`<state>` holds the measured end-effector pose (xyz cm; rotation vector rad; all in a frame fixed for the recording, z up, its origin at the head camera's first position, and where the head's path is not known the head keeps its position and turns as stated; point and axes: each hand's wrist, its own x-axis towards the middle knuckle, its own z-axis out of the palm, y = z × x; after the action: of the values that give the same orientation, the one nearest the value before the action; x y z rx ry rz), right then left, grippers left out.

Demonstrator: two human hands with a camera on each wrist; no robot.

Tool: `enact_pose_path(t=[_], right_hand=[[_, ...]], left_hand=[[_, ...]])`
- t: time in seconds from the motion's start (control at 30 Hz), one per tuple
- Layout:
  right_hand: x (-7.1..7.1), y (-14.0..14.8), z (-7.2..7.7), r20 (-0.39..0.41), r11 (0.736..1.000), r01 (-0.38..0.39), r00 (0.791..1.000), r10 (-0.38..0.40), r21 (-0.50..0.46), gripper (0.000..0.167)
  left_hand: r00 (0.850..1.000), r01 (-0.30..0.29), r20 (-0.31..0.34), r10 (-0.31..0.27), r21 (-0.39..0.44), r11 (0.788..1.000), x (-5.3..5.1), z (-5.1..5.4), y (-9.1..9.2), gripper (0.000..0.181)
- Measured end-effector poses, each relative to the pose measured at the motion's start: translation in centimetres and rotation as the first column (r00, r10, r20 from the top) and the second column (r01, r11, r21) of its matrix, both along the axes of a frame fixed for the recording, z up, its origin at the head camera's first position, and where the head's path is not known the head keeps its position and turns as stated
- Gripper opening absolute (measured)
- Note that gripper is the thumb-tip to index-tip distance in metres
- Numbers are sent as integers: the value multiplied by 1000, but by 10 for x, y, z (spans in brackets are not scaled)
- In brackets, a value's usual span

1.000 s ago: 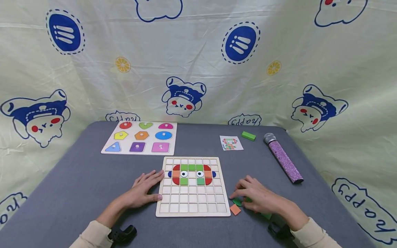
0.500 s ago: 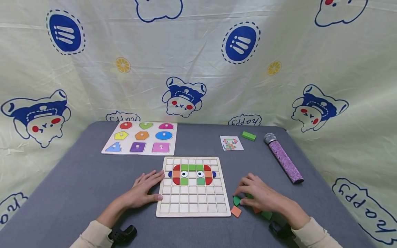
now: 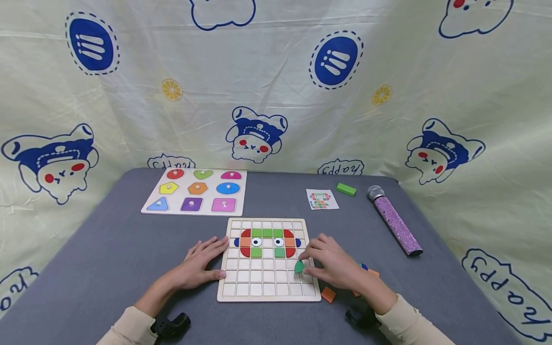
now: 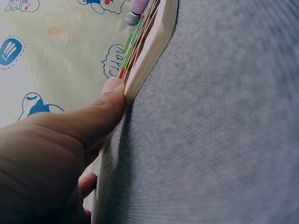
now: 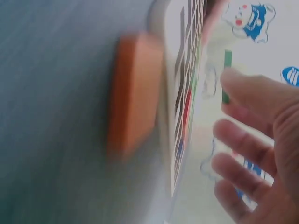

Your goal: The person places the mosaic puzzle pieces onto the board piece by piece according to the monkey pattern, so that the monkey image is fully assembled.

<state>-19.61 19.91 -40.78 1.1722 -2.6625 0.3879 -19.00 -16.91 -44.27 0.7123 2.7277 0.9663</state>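
Square pale wooden grid board (image 3: 267,276) in front of me. Left hand (image 3: 200,266) at the board's left edge, fingers loosely straight, gripping nothing; handy as a brace. Right hand (image 3: 329,261) over the board's right side, thumb and finger nearly closed, pinching a flat green curved-edged piece (image 3: 299,267); contact with board unclear. I'd lower it flat, squared to a cell, pinch light.

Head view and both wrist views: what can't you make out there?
Head view: loose pieces, partly hidden by the right forearm.
Head view: picture card, printed details too small.
Right wrist view: orange block, edges blurred.
Left wrist view: board, cut off by the top edge.
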Motion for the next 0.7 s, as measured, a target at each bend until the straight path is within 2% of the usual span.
enact_pose_path(t=[0.1,0.33,0.43,0.53,0.7], right_hand=[[0,-18,0,-4,1000,26,1000,-26,-9,22],[-2,-59,2,-112,997,69,991,-72,-30,24],[-3,-74,2,-127,996,77,989,-81,-35,24],[-5,-89,1,-123,995,95,988,-97,-21,23],[-6,-108,0,-64,992,128,990,-126,21,24]], left_hand=[[1000,3,-5,-3,3,1000,0,0,0,76],[1000,5,-5,-5,3,1000,-1,0,0,76],[1000,8,-3,-8,5,1000,-1,0,-1,76],[1000,7,6,-7,5,1000,-1,-1,-1,76],[1000,7,16,-7,3,1000,-1,-1,-1,76]])
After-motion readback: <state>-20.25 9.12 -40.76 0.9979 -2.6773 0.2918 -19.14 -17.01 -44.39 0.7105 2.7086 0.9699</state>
